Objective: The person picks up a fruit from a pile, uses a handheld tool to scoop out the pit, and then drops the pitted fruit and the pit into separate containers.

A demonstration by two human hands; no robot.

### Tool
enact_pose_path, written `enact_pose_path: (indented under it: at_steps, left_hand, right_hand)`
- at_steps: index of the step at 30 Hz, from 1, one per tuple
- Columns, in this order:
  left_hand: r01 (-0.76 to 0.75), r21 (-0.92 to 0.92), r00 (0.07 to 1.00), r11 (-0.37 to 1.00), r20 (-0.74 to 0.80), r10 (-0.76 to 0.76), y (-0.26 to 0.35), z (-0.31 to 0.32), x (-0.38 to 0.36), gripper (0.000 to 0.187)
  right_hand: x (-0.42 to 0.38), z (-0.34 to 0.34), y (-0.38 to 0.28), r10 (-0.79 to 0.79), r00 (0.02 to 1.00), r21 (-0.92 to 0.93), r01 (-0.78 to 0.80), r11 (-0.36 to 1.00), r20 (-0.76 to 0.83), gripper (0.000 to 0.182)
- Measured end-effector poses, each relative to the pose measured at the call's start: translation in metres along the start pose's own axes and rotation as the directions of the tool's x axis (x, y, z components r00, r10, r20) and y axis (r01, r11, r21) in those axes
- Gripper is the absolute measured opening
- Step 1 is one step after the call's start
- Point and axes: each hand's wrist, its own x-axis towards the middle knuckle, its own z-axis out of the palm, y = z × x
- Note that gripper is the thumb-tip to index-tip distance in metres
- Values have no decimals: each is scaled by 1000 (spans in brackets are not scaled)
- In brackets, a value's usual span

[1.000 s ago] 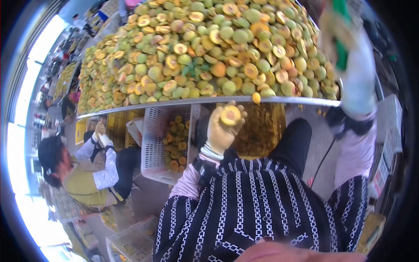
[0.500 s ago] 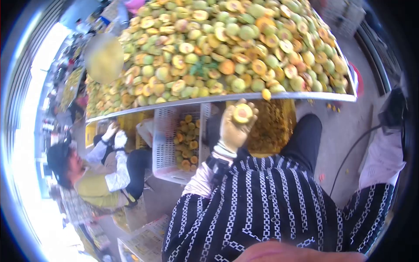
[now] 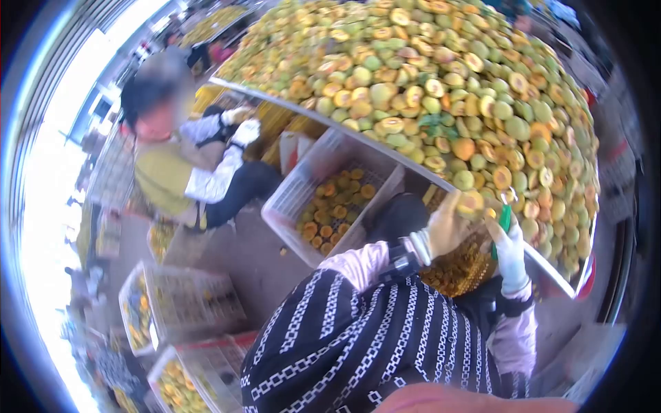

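My left hand (image 3: 444, 226), in a pale glove, grips a cut fruit half (image 3: 470, 204) at the near edge of the heaped table. Just to its right, my right hand (image 3: 508, 249), in a white glove, is closed around a green-handled tool (image 3: 505, 219) whose metal tip points up beside the fruit. Both hands are close together. Past them rises a big pile of halved green and orange fruit (image 3: 413, 82), held by a metal table rim (image 3: 385, 149).
A white crate (image 3: 292, 206) with fruit halves stands left of my knees. Below my hands is a yellow crate (image 3: 487, 272) with scraps. A co-worker (image 3: 165, 165) sits at the left, gloved hands together. More crates (image 3: 196, 303) stand at the lower left.
The view has turned, and the table edge now slopes down to the right. My left hand's open palm has closed around the fruit half. My right hand has come into view with the green tool.
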Motion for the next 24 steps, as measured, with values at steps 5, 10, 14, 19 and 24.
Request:
enact_pose_path:
  at_steps: [5,10,14,19,24]
  left_hand:
    - [-107,291,994,951,43,98,-5,19,-9,53]
    - [-44,341,999,939,-6,49,-5,-1,-7,56]
    - [96,378,995,921,-31,-91,-1,9,-12,57]
    - [80,386,994,919,37,-102,-1,6,-12,57]
    - [50,447,994,893,-109,-1,13,16,-8,47]
  right_hand:
    - [3,10,10,-8,999,208,0,978,39,37]
    - [6,-3,28,109,984,277,-145,950,142,39]
    - [-1,14,19,136,981,280,-170,945,136,38]
    - [3,7,30,116,989,268,-136,954,90,37]
    - [1,8,24,171,985,549,-141,824,-4,38]
